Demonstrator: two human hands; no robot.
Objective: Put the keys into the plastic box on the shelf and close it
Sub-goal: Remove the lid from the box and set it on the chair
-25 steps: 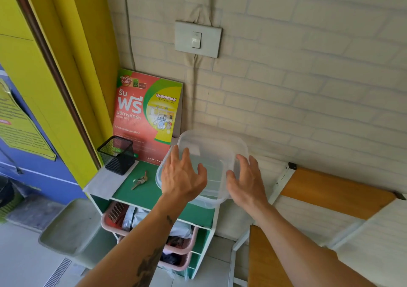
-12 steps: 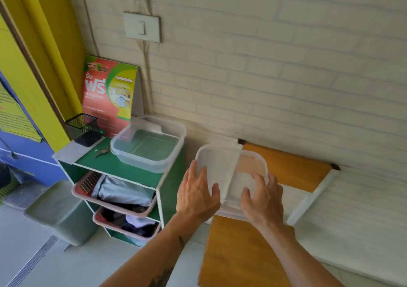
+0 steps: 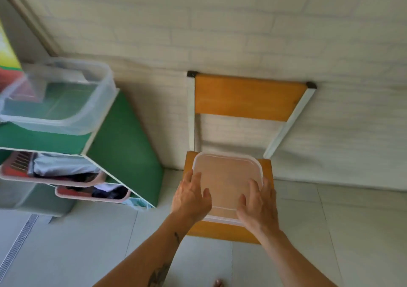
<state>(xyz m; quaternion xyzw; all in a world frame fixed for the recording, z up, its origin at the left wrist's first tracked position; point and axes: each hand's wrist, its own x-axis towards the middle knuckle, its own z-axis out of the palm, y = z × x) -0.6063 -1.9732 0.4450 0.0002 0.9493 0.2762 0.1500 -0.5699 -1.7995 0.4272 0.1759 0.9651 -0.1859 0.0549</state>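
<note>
The clear plastic box (image 3: 66,119) stands without its lid on the green shelf top (image 3: 44,141) at the left, blurred by motion. Its translucent lid (image 3: 226,183) lies flat on the orange seat of a chair (image 3: 222,231). My left hand (image 3: 189,198) grips the lid's left edge and my right hand (image 3: 257,207) grips its right edge, both at the near corners. The keys are out of view.
The chair's orange backrest (image 3: 246,97) leans against the white brick wall. Pink baskets (image 3: 66,182) stuffed with clothes fill the shelf's lower levels. Pale floor tiles (image 3: 352,231) spread around the chair, and a grey bin (image 3: 33,200) stands by the shelf.
Both hands lifted the lid off the box, carried it right and down, and now hold it flat on the chair seat. The view swung right, so the keys left the frame.
</note>
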